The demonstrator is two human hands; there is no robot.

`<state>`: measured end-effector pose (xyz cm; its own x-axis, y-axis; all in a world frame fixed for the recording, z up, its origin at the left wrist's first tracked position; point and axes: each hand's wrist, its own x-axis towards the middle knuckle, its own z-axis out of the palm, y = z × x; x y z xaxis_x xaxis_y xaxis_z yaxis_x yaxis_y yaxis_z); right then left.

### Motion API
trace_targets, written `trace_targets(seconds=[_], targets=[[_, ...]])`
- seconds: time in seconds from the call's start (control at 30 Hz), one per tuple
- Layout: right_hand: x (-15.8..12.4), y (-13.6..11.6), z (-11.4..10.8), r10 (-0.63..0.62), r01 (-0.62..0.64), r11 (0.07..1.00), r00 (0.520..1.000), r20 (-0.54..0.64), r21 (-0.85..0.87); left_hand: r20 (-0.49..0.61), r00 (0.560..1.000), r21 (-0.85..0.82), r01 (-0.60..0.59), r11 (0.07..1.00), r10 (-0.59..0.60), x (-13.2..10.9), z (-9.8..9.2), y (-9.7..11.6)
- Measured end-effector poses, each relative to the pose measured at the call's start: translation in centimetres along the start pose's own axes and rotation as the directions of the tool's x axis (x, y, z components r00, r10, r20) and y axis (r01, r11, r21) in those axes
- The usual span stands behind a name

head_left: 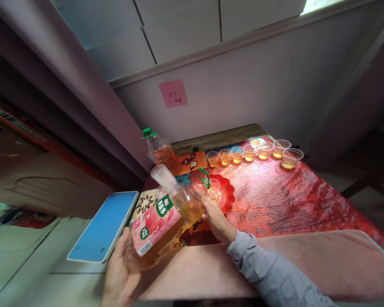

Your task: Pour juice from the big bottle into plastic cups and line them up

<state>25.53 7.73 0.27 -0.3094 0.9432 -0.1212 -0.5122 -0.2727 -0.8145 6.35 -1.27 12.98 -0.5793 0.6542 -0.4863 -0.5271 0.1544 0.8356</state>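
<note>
My left hand [120,273] grips the base of a large clear bottle [166,213] with a pink label and amber liquid, tilted with its neck toward the red tray. My right hand [216,217] is closed around the bottle's neck, where a green cap ring [205,177] hangs loose. The bottle's mouth is over a small clear cup [215,189] that stands in the red scalloped tray [228,198]. A stack of empty clear cups [163,175] lies behind the bottle.
Several small cups [252,152] of amber liquid stand in a row at the table's far edge. A second bottle with a green cap [158,150] stands at the back left. A blue-topped stool [105,228] is left of the table. A pink note [173,93] hangs on the wall.
</note>
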Motion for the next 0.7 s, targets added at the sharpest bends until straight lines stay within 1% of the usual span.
trace_targets(seconds=[0.13,0.3,0.5,0.7], targets=[[0.11,0.21,-0.11,0.025,-0.025,0.997,1.0,0.001,0.074,-0.03,1.0,0.003,0.008,1.0,-0.008,-0.28,0.3,0.17],[0.2,0.39,-0.25,0.029,-0.03,0.997,1.0,0.01,0.07,-0.011,1.0,0.023,-0.002,1.0,0.003,-0.27,0.47,0.17],[0.45,0.58,-0.28,0.017,-0.017,0.997,1.0,-0.002,0.074,0.005,0.999,-0.065,0.037,0.997,-0.037,0.2,0.19,-0.04],[0.55,0.59,-0.39,0.01,-0.009,0.996,1.0,-0.01,0.091,0.013,1.0,-0.016,0.023,1.0,-0.023,0.1,0.48,-0.04]])
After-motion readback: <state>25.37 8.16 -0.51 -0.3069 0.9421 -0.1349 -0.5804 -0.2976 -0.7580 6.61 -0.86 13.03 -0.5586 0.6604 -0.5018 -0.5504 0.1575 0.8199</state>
